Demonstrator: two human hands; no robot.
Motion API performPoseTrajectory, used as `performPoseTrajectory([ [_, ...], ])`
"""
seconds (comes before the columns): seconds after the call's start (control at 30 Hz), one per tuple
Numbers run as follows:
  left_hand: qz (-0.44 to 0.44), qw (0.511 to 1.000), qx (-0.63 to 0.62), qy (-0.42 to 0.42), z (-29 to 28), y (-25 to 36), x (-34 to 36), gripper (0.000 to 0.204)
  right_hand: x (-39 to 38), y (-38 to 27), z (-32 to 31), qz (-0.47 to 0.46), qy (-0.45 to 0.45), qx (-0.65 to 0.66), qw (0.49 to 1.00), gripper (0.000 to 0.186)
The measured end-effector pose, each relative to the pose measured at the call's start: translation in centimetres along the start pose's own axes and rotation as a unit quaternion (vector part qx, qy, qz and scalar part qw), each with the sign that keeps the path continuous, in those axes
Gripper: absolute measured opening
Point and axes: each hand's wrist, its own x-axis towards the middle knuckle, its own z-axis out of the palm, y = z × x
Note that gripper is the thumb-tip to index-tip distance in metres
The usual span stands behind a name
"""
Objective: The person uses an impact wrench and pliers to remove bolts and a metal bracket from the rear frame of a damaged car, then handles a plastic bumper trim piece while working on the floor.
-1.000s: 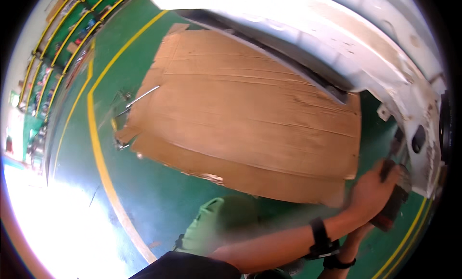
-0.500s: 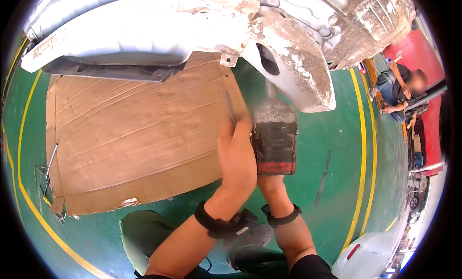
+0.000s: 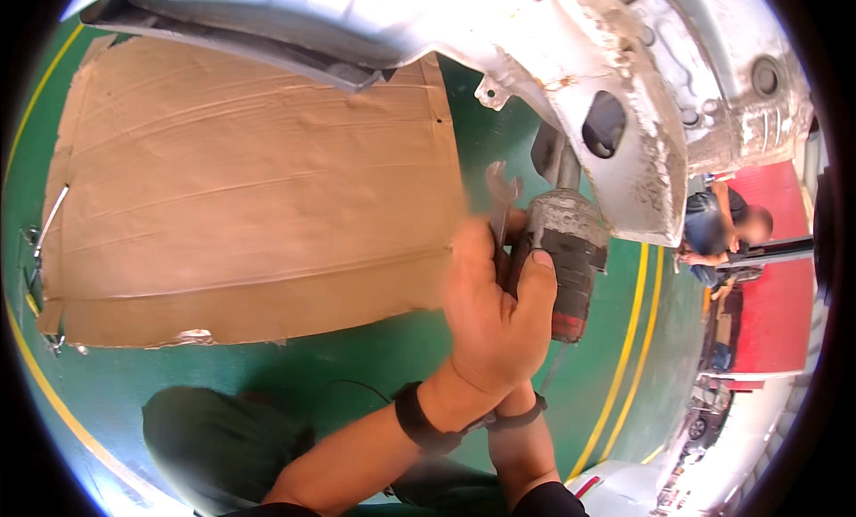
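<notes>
My left hand (image 3: pixel 495 312) is closed round a metal open-end wrench (image 3: pixel 504 187), its thumb lying against a black, red and grey impact tool (image 3: pixel 571 276). My right hand (image 3: pixel 514 394) is behind and below the left, mostly hidden, on that tool. The tool’s nose points up under a dirty white car body panel (image 3: pixel 637 187), beside its oval hole. A small bracket with a bolt hole (image 3: pixel 490 92) juts from the panel left of the tool.
A large cardboard sheet (image 3: pixel 250 187) lies on the green floor with loose tools (image 3: pixel 49 227) at its left edge. Another person (image 3: pixel 722 223) works at the right near a red panel (image 3: pixel 771 330). A white car part (image 3: pixel 615 481) shows low right, and my knee (image 3: pixel 205 428) lower left.
The view swung right, then shifted again, with the panel moving rightward in it since half a second ago. My left thumb has come over onto the tool, and the wrench shows more clearly.
</notes>
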Motion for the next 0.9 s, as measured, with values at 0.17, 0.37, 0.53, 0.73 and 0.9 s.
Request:
performPoseTrajectory([
  [0.17,-0.009,0.999,0.011,0.041,0.5,0.0,-0.4,0.029,-1.0,0.5,-1.5,-0.005,0.002,-0.106,0.994,0.033],
  [0.37,-0.055,0.994,-0.075,0.054,0.5,-1.2,-0.1,0.031,-2.4,0.5,-3.2,0.019,0.006,-0.199,0.98,0.032],
  [0.53,-0.13,0.959,-0.238,0.08,-0.9,-1.6,0.5,0.035,-2.5,0.4,-2.8,0.027,-0.003,-0.225,0.974,0.032],
  [0.73,-0.164,0.943,-0.282,0.061,-1.5,-1.8,1.0,0.037,-3.1,-0.3,-3.9,0.041,0.016,-0.274,0.961,0.031],
  [0.9,-0.095,0.965,-0.236,0.058,-2.0,-3.6,0.9,0.036,-2.8,0.5,-3.3,0.036,0.004,-0.271,0.962,0.031],
])
